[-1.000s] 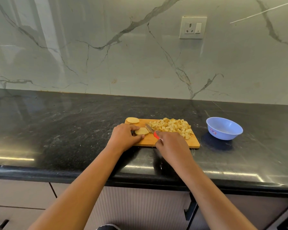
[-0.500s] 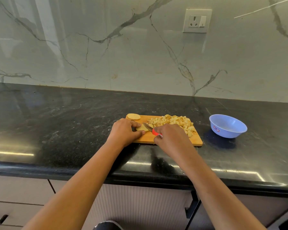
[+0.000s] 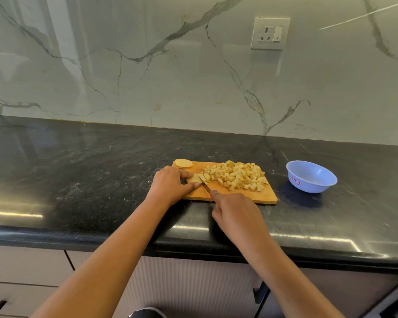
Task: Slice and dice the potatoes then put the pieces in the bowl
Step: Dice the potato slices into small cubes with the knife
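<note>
Head camera view, looking down at a glossy black stone worktop (image 3: 78, 180) backed by a grey-veined marble wall. A rectangular wooden chopping board (image 3: 246, 196) lies on it. The left hand (image 3: 170, 184) pinches a pale yellow potato slice (image 3: 193, 179) flat on the board's left part, fingers curled over it. The right hand (image 3: 234, 214) is curled round the red handle of a small knife (image 3: 205, 185), its blade resting across the slice. A heap of diced potato pieces (image 3: 237, 175) covers the board's right half; two round slices (image 3: 183, 163) sit stacked at the far left corner. A light blue plastic bowl (image 3: 317, 187) stands on the worktop, just right of the board.
</note>
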Demonstrator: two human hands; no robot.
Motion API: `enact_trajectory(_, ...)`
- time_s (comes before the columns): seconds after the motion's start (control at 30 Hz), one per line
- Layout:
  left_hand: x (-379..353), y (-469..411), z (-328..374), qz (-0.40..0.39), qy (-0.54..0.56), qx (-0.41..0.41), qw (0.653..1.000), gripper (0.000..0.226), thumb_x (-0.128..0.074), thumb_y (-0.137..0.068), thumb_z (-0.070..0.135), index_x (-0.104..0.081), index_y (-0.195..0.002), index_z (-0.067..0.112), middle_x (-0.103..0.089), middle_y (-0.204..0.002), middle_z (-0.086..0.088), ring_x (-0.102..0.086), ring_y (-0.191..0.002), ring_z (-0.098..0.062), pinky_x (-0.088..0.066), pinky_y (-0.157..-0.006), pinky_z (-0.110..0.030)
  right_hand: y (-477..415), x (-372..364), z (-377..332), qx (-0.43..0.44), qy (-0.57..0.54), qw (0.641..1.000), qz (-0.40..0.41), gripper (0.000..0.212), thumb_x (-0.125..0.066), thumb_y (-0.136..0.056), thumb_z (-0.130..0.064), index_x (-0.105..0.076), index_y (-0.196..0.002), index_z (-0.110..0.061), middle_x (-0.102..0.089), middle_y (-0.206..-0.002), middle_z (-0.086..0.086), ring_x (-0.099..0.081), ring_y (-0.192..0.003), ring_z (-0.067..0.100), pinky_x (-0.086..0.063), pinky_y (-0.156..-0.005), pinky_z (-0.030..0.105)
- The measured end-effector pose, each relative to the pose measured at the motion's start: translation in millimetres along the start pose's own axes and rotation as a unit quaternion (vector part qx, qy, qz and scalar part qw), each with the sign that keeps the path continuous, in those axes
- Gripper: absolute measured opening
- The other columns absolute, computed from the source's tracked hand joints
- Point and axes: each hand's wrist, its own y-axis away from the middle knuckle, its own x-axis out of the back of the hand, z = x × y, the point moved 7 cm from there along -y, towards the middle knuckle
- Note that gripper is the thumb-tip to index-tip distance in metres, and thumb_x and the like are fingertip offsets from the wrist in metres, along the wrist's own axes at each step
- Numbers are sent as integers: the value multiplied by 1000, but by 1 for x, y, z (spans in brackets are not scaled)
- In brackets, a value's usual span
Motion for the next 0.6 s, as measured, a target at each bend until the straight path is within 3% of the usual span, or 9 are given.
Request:
enact_trajectory(0.1,-2,0,-4,-5,21,7,1000,50,-67,-83,48,-60,-128,26,-64,-121,-1,-57,-113,-20,-42,-102,-42,-3,4,3,-4,-19,1000,18,46,-40,-99,-24,-36,-145,-22,-64,-92,2,-57,-78,16,-46,-66,27)
enact_trajectory(0.33,3,2,-10,8,44,25,999,43,-68,-83,46,-63,-122,30,-69,-108,-3,-58,-112,-21,-39,-104,-44,-21,15,6,-22,-91,995,42,39,-48,-95,-19,-52,-134,-22,-70,-100,1,-45,-59,4,-36,-51,16)
enact_trajectory(0.43,4,1,-10,12,48,27,998,41,-69,-83,44,-65,-121,29,-66,-118,-1,-58,-111,-21,-41,-103,-43,-24,14,2,-10,-81,996,21,37,-50,-95,-20,-56,-130,-23,-68,-106,2,-49,-66,9,-39,-55,17)
enact_trajectory(0.6,4,1,-9,15,42,20,999,41,-69,-83,43,-66,-120,26,-67,-116,0,-59,-109,-20,-42,-103,-43,-27,10,-1,-17,-53,998,1,37,-50,-94,-21,-56,-131,-22,-66,-114,2,-50,-71,11,-42,-57,20)
